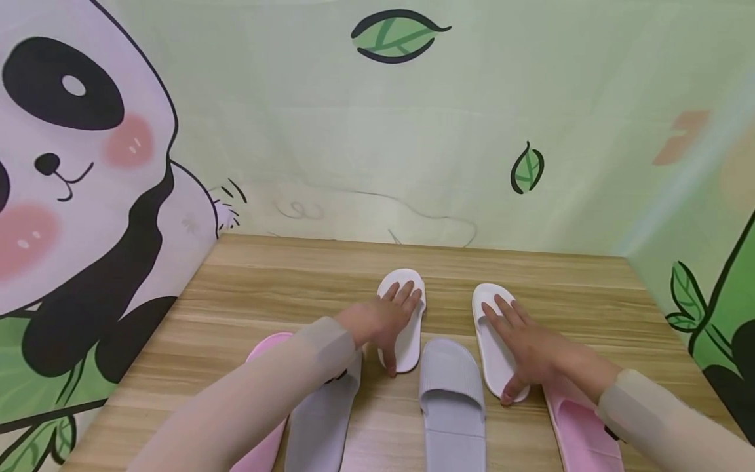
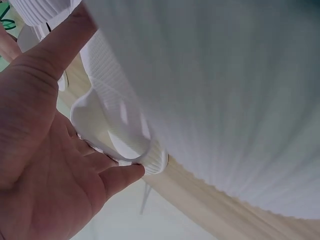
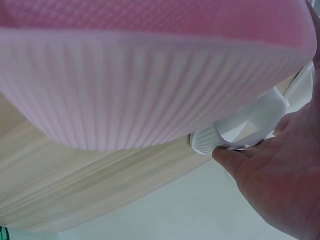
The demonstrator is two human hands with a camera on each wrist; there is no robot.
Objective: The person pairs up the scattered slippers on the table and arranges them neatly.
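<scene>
Two small white slippers lie apart on a wood-grain surface (image 1: 283, 275). My left hand (image 1: 386, 322) lies over the left white slipper (image 1: 408, 351), fingers extended across its strap and thumb beside the heel end. On the right white slipper (image 1: 494, 360) rests my right hand (image 1: 531, 351), fingers spread forward over the strap, thumb at the heel. Both wrist views show fingertips touching white slippers near the strap. A pink slipper (image 3: 150, 90) fills much of the right wrist view. Close to the left wrist camera, a pale ribbed surface (image 2: 215, 100) hides part of the scene.
Between the hands stands a grey slipper (image 1: 453, 410); another grey slipper (image 1: 321, 429) lies beneath the left forearm. Pink slippers flank them, one pink slipper (image 1: 259, 452) partly covered at left. A wall hanging (image 1: 283, 131) with a panda and leaves encloses the back and sides.
</scene>
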